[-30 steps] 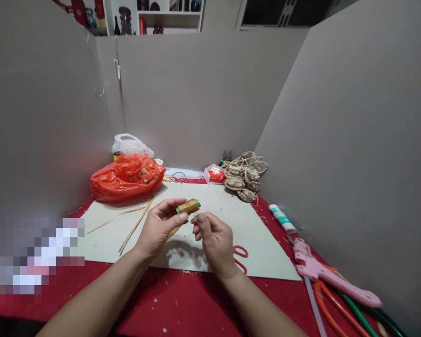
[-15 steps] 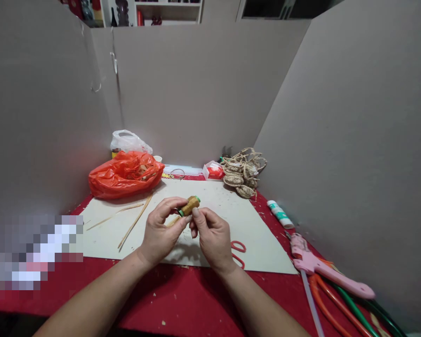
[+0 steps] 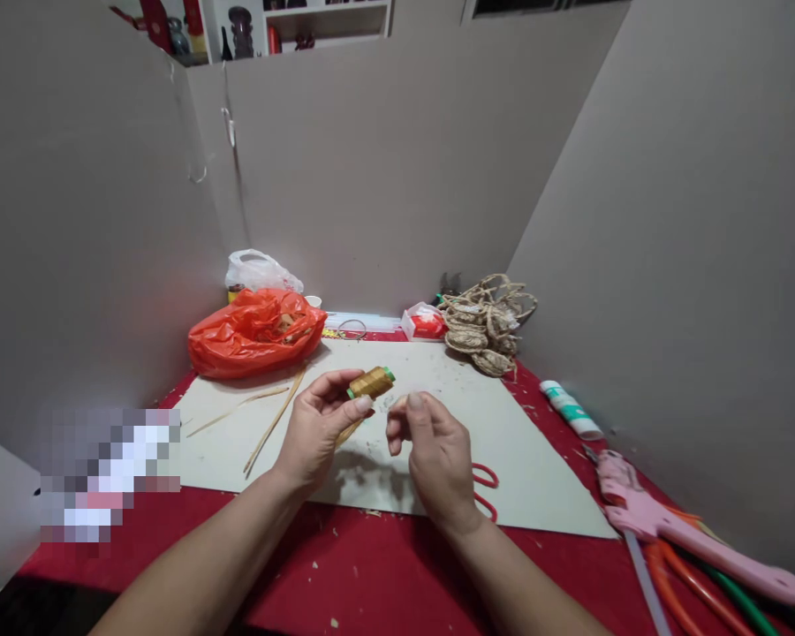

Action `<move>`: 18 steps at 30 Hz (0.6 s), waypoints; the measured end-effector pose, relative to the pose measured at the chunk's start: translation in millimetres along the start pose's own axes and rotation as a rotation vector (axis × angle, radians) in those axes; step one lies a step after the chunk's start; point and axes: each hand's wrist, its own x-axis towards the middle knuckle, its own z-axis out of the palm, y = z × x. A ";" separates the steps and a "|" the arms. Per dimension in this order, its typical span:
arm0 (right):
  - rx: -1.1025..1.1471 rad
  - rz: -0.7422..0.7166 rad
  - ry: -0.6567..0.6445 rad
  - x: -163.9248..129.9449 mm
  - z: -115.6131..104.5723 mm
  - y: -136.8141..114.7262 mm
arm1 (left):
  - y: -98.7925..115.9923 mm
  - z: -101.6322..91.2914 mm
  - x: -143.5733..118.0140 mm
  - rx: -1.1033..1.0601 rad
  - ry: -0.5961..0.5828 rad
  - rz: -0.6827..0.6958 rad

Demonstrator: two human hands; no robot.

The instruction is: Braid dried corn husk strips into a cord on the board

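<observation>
My left hand [image 3: 313,433] is closed round a spool of golden-brown thread [image 3: 372,382] with green ends, held tilted above the white board [image 3: 536,477]. To its right, my right hand [image 3: 442,455] has thumb and fingertips pinched together, apart from the spool. Whatever lies in that pinch is too fine to make out. Under my left hand a bit of pale straw-like strip [image 3: 350,431] shows, mostly hidden. Red scissor handles [image 3: 487,478] lie beside my right wrist, their blades out of sight. Dry tan strips [image 3: 273,422] rest on the board at left.
An orange-red plastic bag [image 3: 252,340] sits at back left, with a bundle of braided cord [image 3: 487,322] at back right. Along the right edge lie a white-and-green roll [image 3: 571,411], a pink glue gun [image 3: 695,530] and orange-handled pliers [image 3: 676,579]. Grey panels [image 3: 384,177] enclose the table.
My right hand has drawn away from the spool to the right, opening a gap between the hands. The spool stays in my left hand. The whole view has shifted slightly.
</observation>
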 end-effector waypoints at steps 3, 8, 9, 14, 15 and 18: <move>0.009 0.035 -0.103 -0.9 0.6 0.4 | -0.9 0.0 -1.2 -0.009 -0.023 0.005; -0.078 -0.003 -0.132 -1.8 3.2 -2.5 | -3.2 -1.0 -1.4 -0.050 -0.037 -0.006; -0.087 -0.024 -0.118 -2.0 2.9 -3.4 | -3.4 -1.0 -1.3 -0.062 -0.035 -0.020; -0.083 -0.105 0.017 -2.7 -2.3 -4.1 | -0.2 -0.4 -0.1 -0.124 -0.020 -0.115; -0.075 -0.113 0.036 -2.8 -3.4 -3.6 | 0.9 -0.2 0.1 -0.136 -0.012 -0.132; -0.040 -0.124 0.053 -3.0 -5.5 -1.4 | 3.4 0.5 0.0 -0.170 0.005 -0.173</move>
